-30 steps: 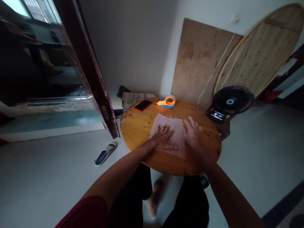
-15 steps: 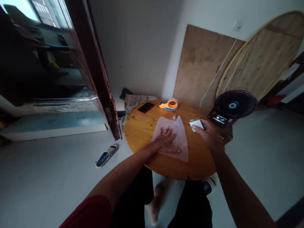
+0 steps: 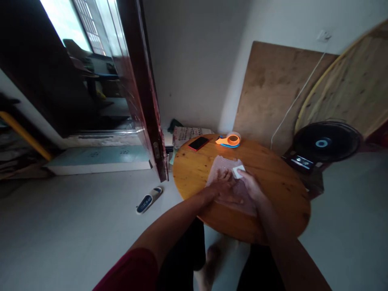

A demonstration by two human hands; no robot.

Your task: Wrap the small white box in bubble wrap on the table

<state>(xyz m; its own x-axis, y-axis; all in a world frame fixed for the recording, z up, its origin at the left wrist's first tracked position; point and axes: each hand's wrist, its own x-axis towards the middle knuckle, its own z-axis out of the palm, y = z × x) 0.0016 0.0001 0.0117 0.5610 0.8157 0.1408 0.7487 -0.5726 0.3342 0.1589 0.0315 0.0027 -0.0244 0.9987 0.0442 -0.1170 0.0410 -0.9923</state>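
Observation:
A sheet of pinkish bubble wrap (image 3: 222, 163) lies on the round wooden table (image 3: 281, 184). My left hand (image 3: 226, 189) rests flat on it with the fingers spread. In my right hand (image 3: 251, 182) is a small white box (image 3: 238, 171), pinched with the thumb on top. The box is over the upper right part of the wrap, close to my left fingertips; whether it touches the wrap I cannot tell.
Toward the table's far edge are a phone with a red edge (image 3: 198, 143) and an orange tape dispenser (image 3: 232, 140). A black fan (image 3: 329, 142) stands off the right side. A slipper (image 3: 149, 200) lies on the floor at left, near a dark door (image 3: 145, 89).
My right hand has brought the white box leftward from over the bare wood to over the bubble wrap. My left hand stays flat on the wrap. The camera view has turned left.

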